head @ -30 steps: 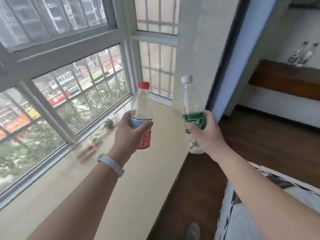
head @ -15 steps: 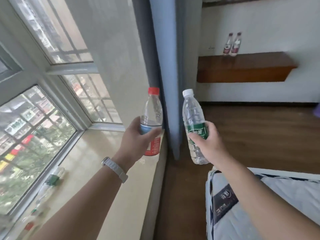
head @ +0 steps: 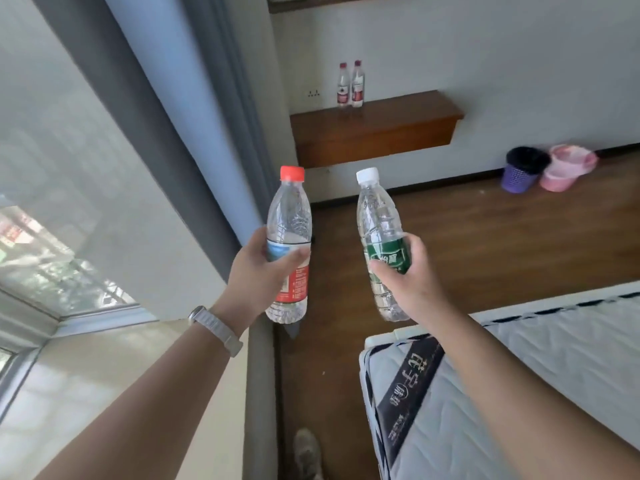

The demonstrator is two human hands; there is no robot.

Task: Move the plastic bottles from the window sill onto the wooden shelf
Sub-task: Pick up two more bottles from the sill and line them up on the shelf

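While gripped upright at mid-frame: red-capped bottle point(head: 289, 247) in left hand point(head: 258, 275), fingers closed around its blue-and-red label; white-capped bottle point(head: 382, 244) in right hand point(head: 410, 275), fingers wrapped over green label. Label writing too small to read. Wooden shelf point(head: 375, 128) at upper centre, two bottles point(head: 350, 85) standing at its left end, right portion bare. Window sill point(head: 104, 393) lower left; mattress point(head: 519, 382) lower right, floor between.
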